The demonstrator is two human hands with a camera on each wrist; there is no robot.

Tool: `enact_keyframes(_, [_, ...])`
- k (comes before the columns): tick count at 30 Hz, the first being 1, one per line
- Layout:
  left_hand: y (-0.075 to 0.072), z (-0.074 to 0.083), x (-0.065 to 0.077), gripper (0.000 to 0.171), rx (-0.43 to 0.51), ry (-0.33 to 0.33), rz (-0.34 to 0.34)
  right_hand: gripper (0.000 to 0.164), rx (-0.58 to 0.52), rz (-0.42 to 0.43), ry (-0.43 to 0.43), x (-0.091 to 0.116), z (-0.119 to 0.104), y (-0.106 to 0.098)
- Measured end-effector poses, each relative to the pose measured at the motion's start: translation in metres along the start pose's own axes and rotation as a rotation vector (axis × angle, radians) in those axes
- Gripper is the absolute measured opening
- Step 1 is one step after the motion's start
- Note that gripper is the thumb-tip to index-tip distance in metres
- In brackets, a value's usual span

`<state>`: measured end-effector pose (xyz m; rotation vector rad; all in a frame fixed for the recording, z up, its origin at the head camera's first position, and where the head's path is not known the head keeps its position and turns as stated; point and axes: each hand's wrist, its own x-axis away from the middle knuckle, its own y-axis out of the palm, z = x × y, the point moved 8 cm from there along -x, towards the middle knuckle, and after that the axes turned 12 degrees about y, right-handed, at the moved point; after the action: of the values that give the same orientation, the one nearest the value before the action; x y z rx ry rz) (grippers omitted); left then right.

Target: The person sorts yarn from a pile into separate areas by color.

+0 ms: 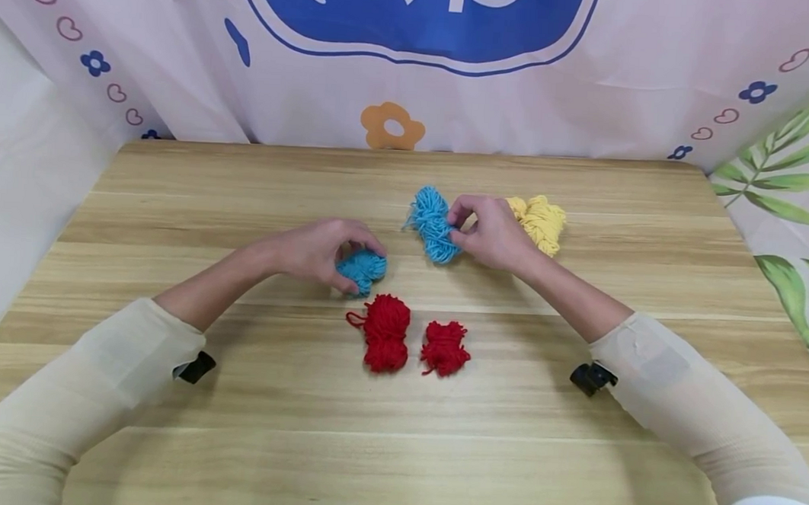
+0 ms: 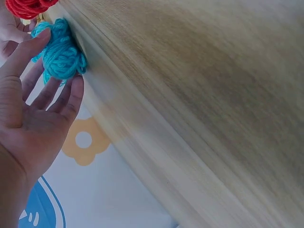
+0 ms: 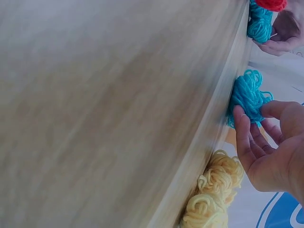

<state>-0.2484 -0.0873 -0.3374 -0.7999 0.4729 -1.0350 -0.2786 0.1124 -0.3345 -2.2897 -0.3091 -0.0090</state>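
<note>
In the head view my left hand (image 1: pixel 311 251) grips a small blue yarn bundle (image 1: pixel 365 269) on the table, thumb on its near side and fingers on its far side. The left wrist view shows the same blue bundle (image 2: pixel 64 59) between thumb and fingers. Farther back, my right hand (image 1: pixel 491 233) pinches the right edge of a longer blue yarn bundle (image 1: pixel 430 222). Thumb and fingertips touch this bundle (image 3: pixel 248 92) in the right wrist view. Yellow yarn (image 1: pixel 543 225) lies just beyond the right hand, which partly hides it in the head view.
Two red yarn bundles lie nearer the front: a larger one (image 1: pixel 386 334) with a loose loop, and a smaller one (image 1: pixel 444 348) to its right. The wooden table (image 1: pixel 393 465) ends at a printed cloth backdrop (image 1: pixel 303 95).
</note>
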Motion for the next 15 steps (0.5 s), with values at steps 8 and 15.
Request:
enact_keyframes(8, [-0.0005, -0.0008, 0.0009, 0.058, 0.007, 0.007, 0.016, 0.007, -0.011, -0.015, 0.003, 0.0018, -0.0003, 0.0017])
enact_keyframes(15, [-0.0019, -0.0012, 0.0012, 0.058, 0.005, -0.011, 0.038, 0.008, -0.009, -0.020, -0.003, 0.0027, -0.0017, 0.0007])
